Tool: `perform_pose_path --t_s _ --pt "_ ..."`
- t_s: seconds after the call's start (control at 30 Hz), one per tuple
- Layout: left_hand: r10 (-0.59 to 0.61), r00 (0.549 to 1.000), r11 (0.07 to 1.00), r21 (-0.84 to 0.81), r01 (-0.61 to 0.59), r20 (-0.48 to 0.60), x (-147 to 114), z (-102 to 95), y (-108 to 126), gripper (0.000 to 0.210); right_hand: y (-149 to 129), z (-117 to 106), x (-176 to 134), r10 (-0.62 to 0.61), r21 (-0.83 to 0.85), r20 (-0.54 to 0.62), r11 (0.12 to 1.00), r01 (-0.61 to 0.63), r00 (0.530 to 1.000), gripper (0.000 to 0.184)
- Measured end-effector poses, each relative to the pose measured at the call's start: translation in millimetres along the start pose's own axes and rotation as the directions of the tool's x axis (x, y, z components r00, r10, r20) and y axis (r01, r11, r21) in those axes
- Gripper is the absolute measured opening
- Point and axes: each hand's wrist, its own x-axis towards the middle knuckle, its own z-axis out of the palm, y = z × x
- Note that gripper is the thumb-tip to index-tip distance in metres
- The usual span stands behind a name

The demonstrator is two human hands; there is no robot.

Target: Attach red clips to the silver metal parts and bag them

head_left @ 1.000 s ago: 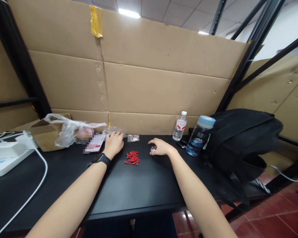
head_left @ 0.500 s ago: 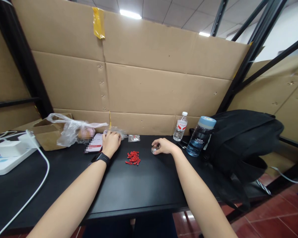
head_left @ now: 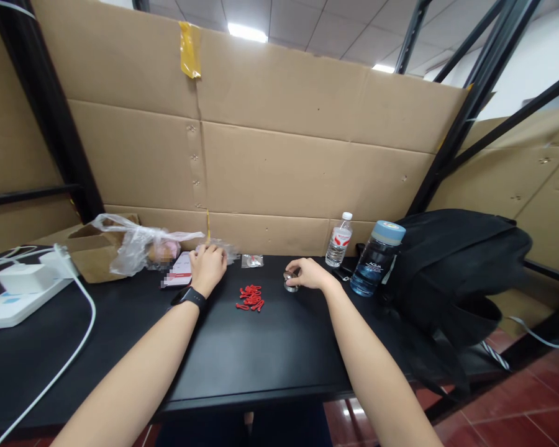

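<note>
My right hand [head_left: 310, 274] has its thumb and fingers around a small round, silvery container [head_left: 290, 287] on the black table; what it holds inside cannot be made out. To the left of it lies a loose pile of red looped pieces [head_left: 251, 298], perhaps small cord loops or pins. My left hand [head_left: 209, 267], with a dark watch on its wrist, rests palm down, fingers slightly spread, beside a phone [head_left: 182, 270] with a lit screen. Its fingertips are at a crumpled clear plastic bag [head_left: 230, 249], and whether they press on it cannot be told.
A small clear packet [head_left: 252, 261] lies near the cardboard wall [head_left: 270, 167]. On the right stand a water bottle [head_left: 339, 242], a blue-lidded bottle [head_left: 375, 264] and a black backpack [head_left: 456, 267]. A power strip [head_left: 23, 304], cable and open cardboard box [head_left: 97, 261] occupy the left.
The round container has turned or tilted slightly in my right hand. My left hand has barely moved, and the whole view has shifted a little.
</note>
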Motion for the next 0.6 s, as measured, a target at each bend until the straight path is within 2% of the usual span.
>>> perform_pose_path --t_s 0.13,0.2,0.27,0.37,0.43,0.53,0.6 --pt "0.014 1.000 0.999 0.029 -0.014 -0.008 -2.1 -21.0 -2.3 0.025 -2.6 -1.2 -2.1 0.009 0.012 -0.009 1.000 -0.009 1.000 0.033" --pt "0.039 0.998 0.999 0.028 -0.040 0.045 -2.8 -30.1 -4.8 0.020 -4.1 -1.5 -2.5 0.009 0.013 -0.008 1.000 -0.009 1.000 0.033" --pt "0.130 0.984 0.991 -0.041 -0.126 0.121 -2.3 -35.8 -5.7 0.017 -5.9 -1.4 -2.5 0.011 0.012 -0.011 1.000 -0.011 1.000 0.033" --pt "0.372 0.907 0.912 -0.260 -0.317 0.199 -1.3 -37.3 -0.6 0.030 -8.5 -0.3 -2.2 -0.001 0.024 -0.009 1.000 0.001 1.000 0.034" --pt "0.482 0.849 0.846 -0.365 -0.388 0.215 -2.8 -35.3 6.7 0.032 -9.9 0.8 -2.0 -0.020 0.036 -0.004 0.999 0.021 1.000 0.035" --pt "0.545 0.802 0.808 -0.407 -0.426 0.243 -9.5 -32.0 20.2 0.030 -11.7 2.3 -1.5 -0.050 0.039 -0.002 0.998 0.050 0.999 0.035" --pt "0.548 0.793 0.813 -0.391 -0.431 0.265 -15.1 -31.4 29.0 0.030 -12.9 3.0 -1.3 -0.064 0.037 0.000 0.997 0.064 0.998 0.034"
